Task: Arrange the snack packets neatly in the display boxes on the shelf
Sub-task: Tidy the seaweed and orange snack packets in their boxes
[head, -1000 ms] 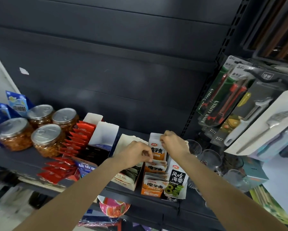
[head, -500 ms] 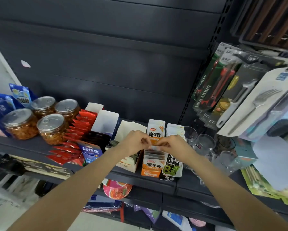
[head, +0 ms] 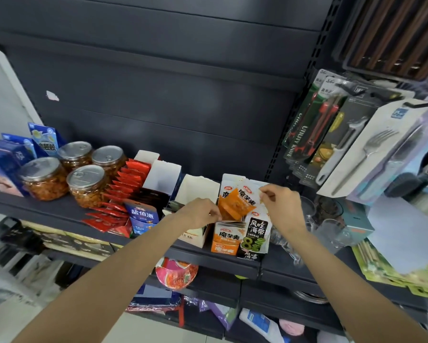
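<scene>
- Both hands work at the dark shelf point(head: 59, 209): the right hand point(head: 281, 206) pinches the top corner of an orange snack packet point(head: 235, 203), lifted and tilted above the orange cardboard display box point(head: 226, 240).
- Left hand point(head: 199, 214) has its fingers curled at the packet's lower left edge, by the box's rim; whether it grips is unclear.
- Just right of that box stands a black-and-white seaweed display box point(head: 256, 235).
- Four clear jars with metal lids point(head: 84, 184) stand well to the left.

A shop: dark metal retail shelving point(head: 59, 209) carries sealed snack jars point(head: 86, 184) left of the left hand point(head: 200, 214), display boxes point(head: 229, 236) of packets between both hands, and carded utility knives point(head: 307, 125) hanging above the right hand point(head: 279, 206).
</scene>
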